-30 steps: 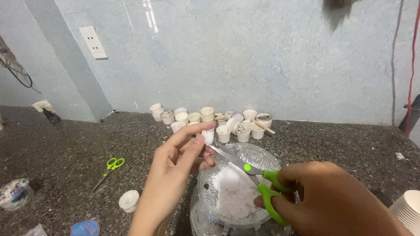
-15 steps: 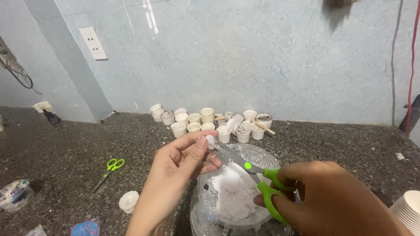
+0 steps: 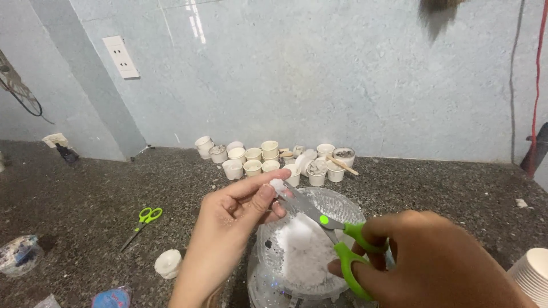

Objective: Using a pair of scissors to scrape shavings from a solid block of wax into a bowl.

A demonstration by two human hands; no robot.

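Note:
My right hand [image 3: 434, 262] grips green-handled scissors [image 3: 331, 228], whose blades point up and left to a small white piece [image 3: 278, 185]. My left hand [image 3: 234, 222] pinches that white piece between thumb and fingers, right at the blade tips. Both hands hover over a clear plastic bowl [image 3: 342, 208] that holds white material [image 3: 299, 251].
A cluster of several small white cups [image 3: 268, 159] stands by the wall, some with sticks. A second pair of green scissors [image 3: 142, 219] lies on the dark speckled floor at left. A white roll [image 3: 168, 263], a plastic bag [image 3: 17, 254] and stacked paper cups [image 3: 534, 274] lie nearby.
My left hand has lowered slightly with the white piece. The scissor blades have come up against it.

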